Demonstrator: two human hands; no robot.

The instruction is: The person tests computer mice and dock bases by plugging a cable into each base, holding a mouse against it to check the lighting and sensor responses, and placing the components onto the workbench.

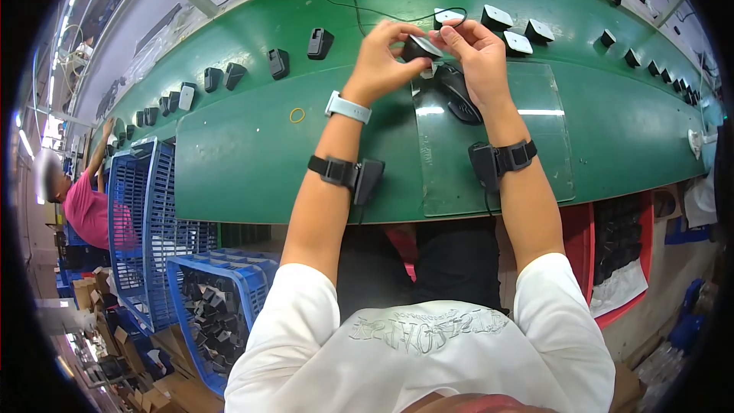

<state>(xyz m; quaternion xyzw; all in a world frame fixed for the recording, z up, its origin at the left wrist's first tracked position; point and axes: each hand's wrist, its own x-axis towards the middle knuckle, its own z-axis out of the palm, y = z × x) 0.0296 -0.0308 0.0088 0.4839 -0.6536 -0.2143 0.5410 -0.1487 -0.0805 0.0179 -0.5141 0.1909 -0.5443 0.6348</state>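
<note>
My left hand (384, 61) grips a small black device (417, 49) with a pale top face, thumb below and fingers above. Close beside it, my right hand (482, 57) is closed in a pinch, and a thin black cable (405, 17) loops into its fingertips. Whether the cable's end touches the device is hidden by the fingers. Under my right hand lies a black curved object (459, 95) on a clear sheet (493, 164). A small whitish scrap shows just below the device.
On the green table (252, 160), black devices (278, 63) line up at left; several white-topped ones (497, 17) stand at right. A yellow rubber band (297, 115) lies near my left wrist. Blue crates (222, 260) stand lower left, one holding small parts. A person in pink (88, 210) works far left.
</note>
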